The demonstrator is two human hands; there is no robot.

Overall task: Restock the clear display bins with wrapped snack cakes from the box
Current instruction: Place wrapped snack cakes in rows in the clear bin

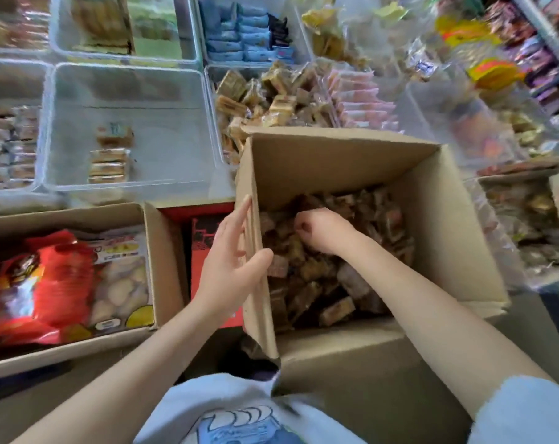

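The fingers [243, 209] of the left hand [230, 267] were straight and close together, laid flat against the outer face of the box's left flap, thumb out toward the inner side. At the lower left of the frame a second carton [163, 251] held a red bag [38, 283] and a clear pack of pale snacks [121, 283]. Above it, left of centre, the clear bin [57, 129] stood nearly bare, with a short stack of wrapped cakes [108, 165] on its floor. A red case [204, 238] showed between the carton and the box [432, 235], which filled the centre of the frame. Inside it lay a loose heap of brown snack cakes [320, 283]. The right hand [320, 230] was down among them, fingers curled into the pile; whether they pinched a cake I could not tell. Above the box, another bin [209, 91] was heaped with tan cakes [271, 94], and more bins of sweets [464, 91] ran off to the upper right, blurred.
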